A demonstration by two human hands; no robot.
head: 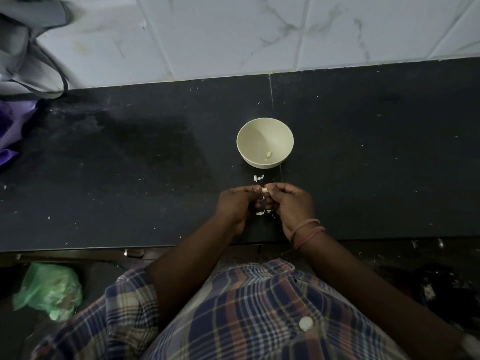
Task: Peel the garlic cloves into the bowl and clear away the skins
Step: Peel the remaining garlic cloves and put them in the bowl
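- left hand [235, 203] and right hand [291, 203] together over the counter [130, 165], fingers curled, both pinching one garlic clove [265, 190] between them
- bowl [265, 146] just beyond the hands, upright, one peeled clove [269, 154] inside
- skins [258, 178] between hands and bowl; more skin bits [260, 213] under the hands
- green bag [50, 289] low, left of left arm

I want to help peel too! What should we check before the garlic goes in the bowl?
1. Both hands hold the garlic clove: left hand and right hand pinch it. Ok.
2. Clove fully peeled: cannot tell.
3. Bowl upright, close ahead: ok.
4. Bowl has room: one peeled clove inside. Ok.
5. Skins cleared: not ok, bits lie on the counter.
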